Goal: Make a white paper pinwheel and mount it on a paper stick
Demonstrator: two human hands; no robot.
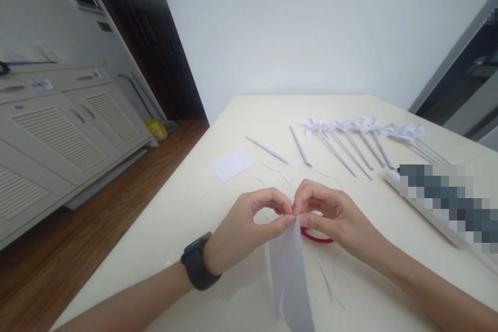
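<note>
Pinching the narrow top of a white paper sheet [290, 264] between the thumb and fingers of the left hand [243, 223], and clasping it right alongside with the thumb and fingers of the right hand [344, 220], fingertips touching or nearly so. Letting the sheet dangle below the grip, over the near part of a cream table [175, 212], its lower end running out of view. Wearing a black watch [200, 262] on the left wrist. Partly covering a red handle [317, 239] beneath the right hand. Working close above a thin white strip [327, 277] and a scatter of fine strands. Facing, farther off, a flat white paper piece [232, 164] on the left, then a thin paper tube [266, 149] and a thicker one [299, 145] beside it. Looking, toward the far right, at a row of folded paper shapes [361, 124] on slim paper sticks [344, 158]. Bordering all this on the right with a white tray [420, 212], its contents blurred out.
</note>
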